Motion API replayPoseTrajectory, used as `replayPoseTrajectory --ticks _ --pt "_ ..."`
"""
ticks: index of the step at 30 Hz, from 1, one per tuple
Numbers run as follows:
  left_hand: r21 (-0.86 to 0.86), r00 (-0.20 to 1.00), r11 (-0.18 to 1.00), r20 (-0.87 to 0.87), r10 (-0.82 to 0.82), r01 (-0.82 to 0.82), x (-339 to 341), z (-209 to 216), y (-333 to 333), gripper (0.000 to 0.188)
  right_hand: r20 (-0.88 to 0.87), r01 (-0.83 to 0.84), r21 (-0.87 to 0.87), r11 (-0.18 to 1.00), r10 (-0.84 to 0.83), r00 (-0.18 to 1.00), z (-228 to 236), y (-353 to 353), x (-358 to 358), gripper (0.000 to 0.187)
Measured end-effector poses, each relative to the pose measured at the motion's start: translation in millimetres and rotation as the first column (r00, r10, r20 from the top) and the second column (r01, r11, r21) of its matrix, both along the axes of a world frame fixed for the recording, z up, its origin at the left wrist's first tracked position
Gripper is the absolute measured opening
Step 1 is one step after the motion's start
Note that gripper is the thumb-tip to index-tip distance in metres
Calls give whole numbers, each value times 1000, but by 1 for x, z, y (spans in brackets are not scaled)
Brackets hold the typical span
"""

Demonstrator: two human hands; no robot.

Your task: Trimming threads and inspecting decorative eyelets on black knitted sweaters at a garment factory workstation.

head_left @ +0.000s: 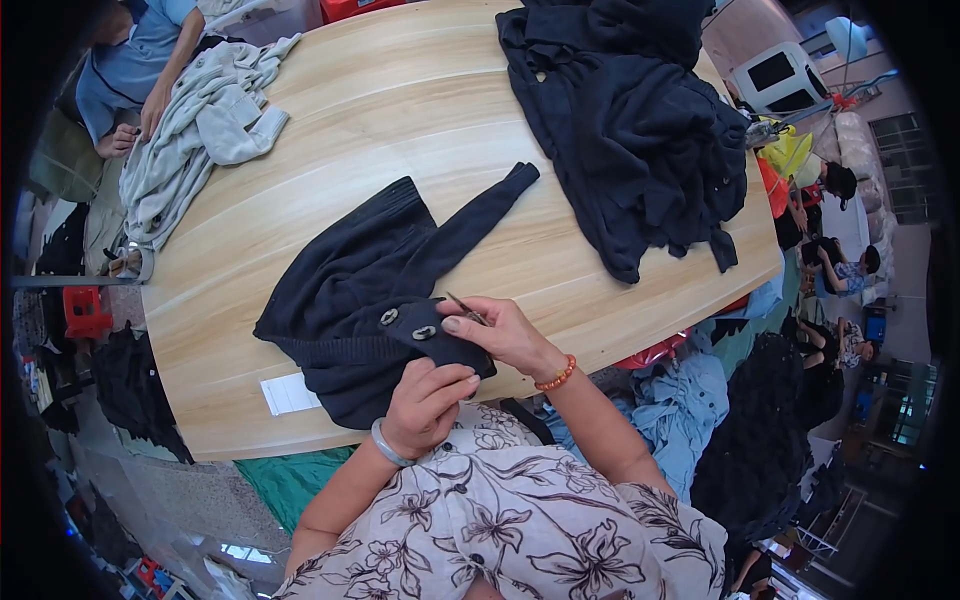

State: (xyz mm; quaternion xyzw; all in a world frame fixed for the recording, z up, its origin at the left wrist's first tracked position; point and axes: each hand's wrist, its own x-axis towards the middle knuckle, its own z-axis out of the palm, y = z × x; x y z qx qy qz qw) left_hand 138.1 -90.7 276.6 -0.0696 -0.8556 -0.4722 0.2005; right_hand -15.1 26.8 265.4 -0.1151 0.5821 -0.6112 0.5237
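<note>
The person's left hand (pixel 422 410) is closed, thumb and fingers pinched together at what looks like the near edge of the dark knit garment (pixel 345 265). The right hand (pixel 505 338) grips a small pointed metal tool, probably snips (pixel 468 309), and its fingers also touch the cloth beside the buttons.

The wooden surface (pixel 400 100) is the largest thing here and carries all the clothing being handled. On its far right side lies a loose heap of dark garments (pixel 640 130). The garment in hand is smaller, lying at the near edge directly in front of the person, one sleeve stretched toward the heap. A pale grey garment (pixel 215 125) hangs over the far left edge, with a co-worker's hand (pixel 155 112) on it. A white slip (pixel 290 394) lies just beside the knit, to its left. Smallest are two mottled buttons, one farther from the person (pixel 389 317) and one nearer (pixel 424 332).

Both buttons appear to be in place on the cloth, so that much looks done. The close work at the edge seems unfinished, and the garment lies unfolded. Whether the heap is finished or waiting, I cannot tell; nor are loose threads discernible.
</note>
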Motion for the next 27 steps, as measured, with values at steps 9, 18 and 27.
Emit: replayPoseTrajectory --ticks 9,18,27 --pt "456 982 886 187 -6 -81 17 10 -1 27 65 36 -191 981 -24 998 -6 -1 10 33" --pt "918 899 2 390 -202 -398 19 -15 -19 22 -136 -61 -242 968 28 990 25 3 18 26" --pt "944 934 -111 281 -219 -310 14 -17 -17 16 -631 -171 -163 972 30 776 42 7 20 35"
